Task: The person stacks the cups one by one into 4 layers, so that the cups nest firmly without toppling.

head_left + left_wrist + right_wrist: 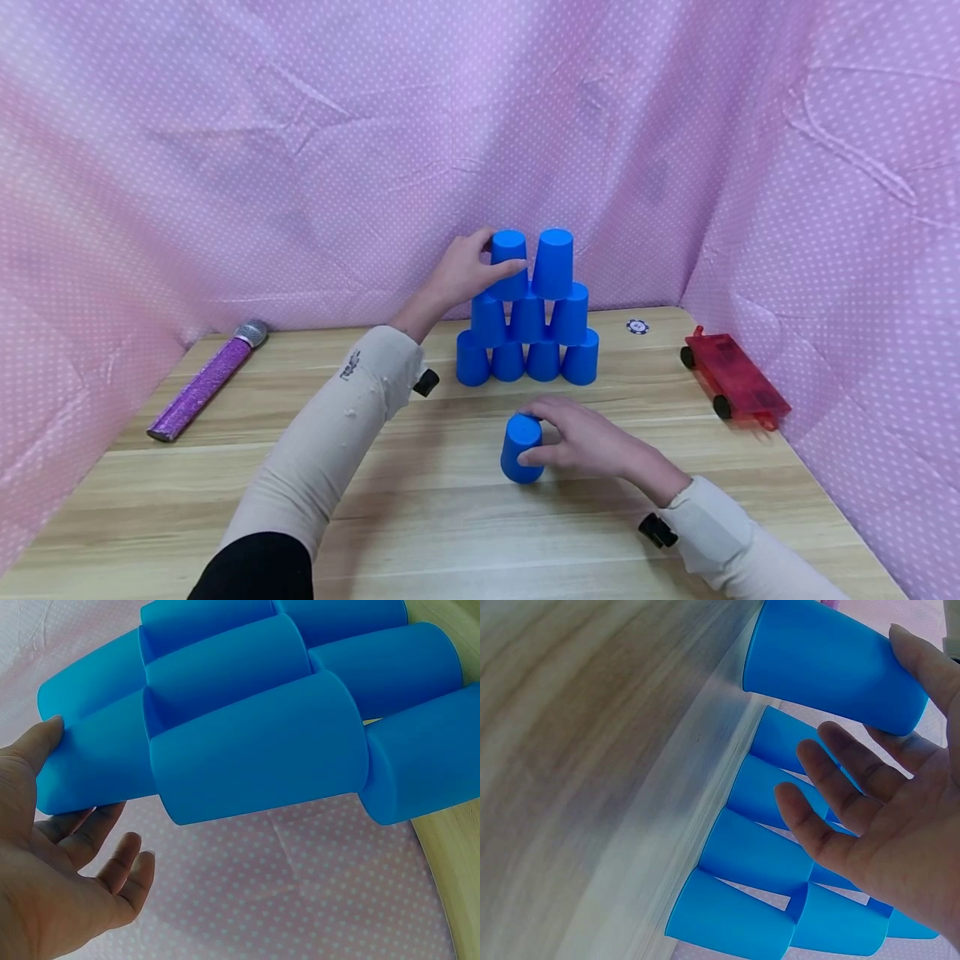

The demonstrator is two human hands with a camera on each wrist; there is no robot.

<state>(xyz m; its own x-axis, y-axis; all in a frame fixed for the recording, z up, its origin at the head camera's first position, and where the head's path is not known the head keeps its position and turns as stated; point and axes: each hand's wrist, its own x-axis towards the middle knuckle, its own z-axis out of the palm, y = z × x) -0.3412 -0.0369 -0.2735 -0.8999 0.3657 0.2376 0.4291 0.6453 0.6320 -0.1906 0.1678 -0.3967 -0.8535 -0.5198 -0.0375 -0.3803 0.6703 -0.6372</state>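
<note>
Blue cups stand upside down in a stacked pyramid, with several bottom cups (pixel 508 360), three middle cups (pixel 528 319) above them, and two cups on the third level. My left hand (pixel 472 267) pinches the left third-level cup (pixel 97 761) between thumb and fingers, its base resting across the row below. Beside it stands the right third-level cup (pixel 553 265), untouched. In front of the pyramid, my right hand (pixel 592 440) grips a single upside-down blue cup (pixel 520 458) from its right side, thumb nearest me. The right wrist view shows this cup's rim (pixel 751 652) close to the tabletop.
A purple glitter microphone (pixel 206 383) lies at the left of the wooden table (pixel 420 533). At the right sit a red toy car chassis (pixel 735 379) with black wheels and a poker chip (pixel 637 327). Pink dotted cloth (pixel 360 167) hangs behind and at both sides.
</note>
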